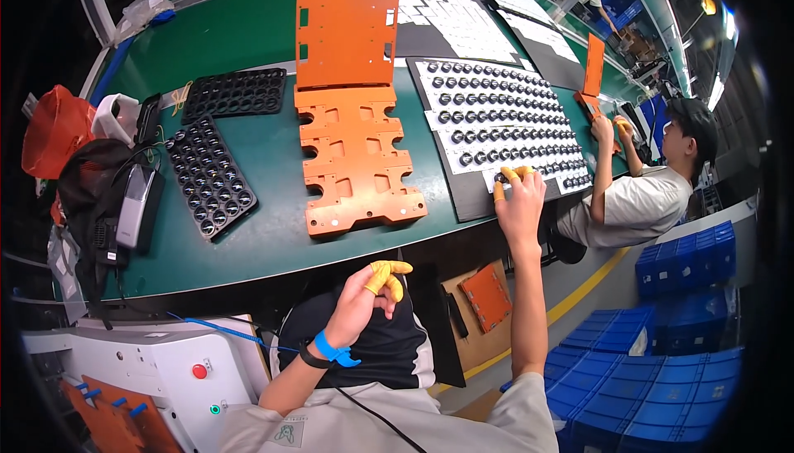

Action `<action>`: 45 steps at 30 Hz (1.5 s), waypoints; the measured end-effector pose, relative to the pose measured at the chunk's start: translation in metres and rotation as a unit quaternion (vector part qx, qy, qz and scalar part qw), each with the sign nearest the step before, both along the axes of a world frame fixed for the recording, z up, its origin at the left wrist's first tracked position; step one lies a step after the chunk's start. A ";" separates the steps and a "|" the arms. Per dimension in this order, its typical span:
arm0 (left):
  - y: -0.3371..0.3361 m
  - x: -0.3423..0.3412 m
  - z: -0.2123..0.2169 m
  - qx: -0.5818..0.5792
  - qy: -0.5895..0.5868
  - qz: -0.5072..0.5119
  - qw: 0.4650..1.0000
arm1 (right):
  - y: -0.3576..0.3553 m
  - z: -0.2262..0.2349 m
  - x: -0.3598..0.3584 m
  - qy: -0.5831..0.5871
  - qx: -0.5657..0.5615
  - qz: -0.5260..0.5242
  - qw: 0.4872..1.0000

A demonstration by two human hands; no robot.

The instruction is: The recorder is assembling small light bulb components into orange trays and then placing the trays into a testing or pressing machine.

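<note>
My right hand (519, 203), with yellow finger cots on its fingertips, reaches to the near edge of white sheets (451, 151) that carry rows of small black round parts (488, 135). Its thumb and fingers close around one such part at the near row, mostly covered by the fingertips. Over my lap, short of the table edge, my left hand (364, 298) hangs with finger cots on and fingers bent but apart, nothing in them. A blue wrist strap (335, 350) circles that wrist. Between the trays and sheets lies an orange fixture (360, 164) with its plate lid (347, 23) raised.
Two black trays of round parts (211, 178) lie left on the green table (289, 263). A dark bag (99, 180) and red bag (58, 131) sit at the left end. A co-worker (637, 197) works at right, near stacked blue crates (645, 370). A white machine (157, 370) stands lower left.
</note>
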State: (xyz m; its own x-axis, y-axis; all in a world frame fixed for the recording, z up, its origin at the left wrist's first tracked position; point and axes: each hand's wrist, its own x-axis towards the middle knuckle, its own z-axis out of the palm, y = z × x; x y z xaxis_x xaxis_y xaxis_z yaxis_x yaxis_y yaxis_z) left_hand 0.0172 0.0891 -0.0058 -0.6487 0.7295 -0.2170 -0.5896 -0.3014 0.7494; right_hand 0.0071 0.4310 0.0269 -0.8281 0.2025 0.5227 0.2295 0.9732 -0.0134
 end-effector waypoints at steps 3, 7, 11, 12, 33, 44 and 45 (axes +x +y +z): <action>-0.003 -0.002 -0.002 -0.002 0.011 0.007 1.000 | 0.001 0.000 -0.002 0.003 0.001 -0.010 1.000; -0.008 -0.004 0.011 -0.001 0.021 0.005 1.000 | -0.007 0.009 -0.003 -0.023 -0.001 -0.023 0.999; -0.008 -0.015 0.046 0.008 0.079 -0.064 0.995 | -0.018 0.042 -0.013 -0.046 -0.042 0.019 0.998; -0.007 -0.021 0.061 0.001 0.098 -0.070 0.993 | -0.023 0.055 -0.022 -0.037 -0.070 0.045 0.996; 0.052 -0.142 0.059 -0.441 0.593 0.121 0.663 | 0.001 -0.022 -0.468 -0.018 -0.189 -0.006 0.982; 0.054 -0.150 0.069 -0.446 0.555 0.127 0.690 | -0.021 -0.038 -0.542 -0.079 -0.195 -0.140 0.968; 0.054 -0.151 0.069 -0.442 0.553 0.130 0.694 | -0.022 -0.039 -0.543 -0.079 -0.199 -0.140 0.967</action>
State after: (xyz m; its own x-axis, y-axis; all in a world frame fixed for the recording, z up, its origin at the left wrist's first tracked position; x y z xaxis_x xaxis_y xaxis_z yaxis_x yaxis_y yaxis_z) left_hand -0.1335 0.1426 0.0629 -0.8599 0.4555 0.2305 0.4822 0.5763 0.6598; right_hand -0.5361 0.4088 -0.0119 -0.7747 0.5893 0.2291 0.5133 0.7977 -0.3164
